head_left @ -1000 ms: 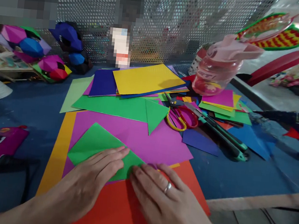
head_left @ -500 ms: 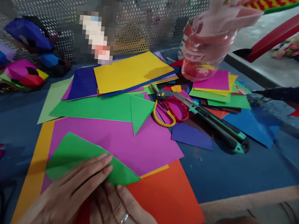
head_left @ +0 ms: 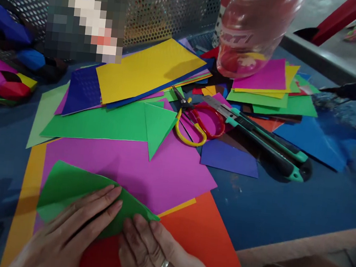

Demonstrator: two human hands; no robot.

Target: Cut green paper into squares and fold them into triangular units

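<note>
A folded sheet of green paper (head_left: pixel 66 181) lies over a magenta sheet (head_left: pixel 174 171) and an orange-red sheet (head_left: pixel 206 237). My left hand (head_left: pixel 84 217) rests on its middle, fingers stretched flat and slightly parted. At the paper's near right edge, my right hand (head_left: pixel 154 248), wearing a ring, has its fingers bent and pressed together on the sheet; the thumb is hidden. Beyond the hands are scissors (head_left: pixel 195 118) with one yellow and one red handle loop, and a black and teal utility knife (head_left: pixel 265 142).
Yellow sheets (head_left: pixel 149 72) and other coloured paper are stacked at the back. A pink bottle (head_left: pixel 250 35) stands behind more paper pieces (head_left: pixel 262 76). Faceted paper shapes (head_left: pixel 9 83) sit at far left, a mesh panel (head_left: pixel 164 14) behind. A dark tool's nozzle (head_left: pixel 352 89) points in from the right.
My right hand has slid right along the green paper's near edge, widening the gap to my left hand. The camera view has shifted closer and downward. Scissors and knife stay put.
</note>
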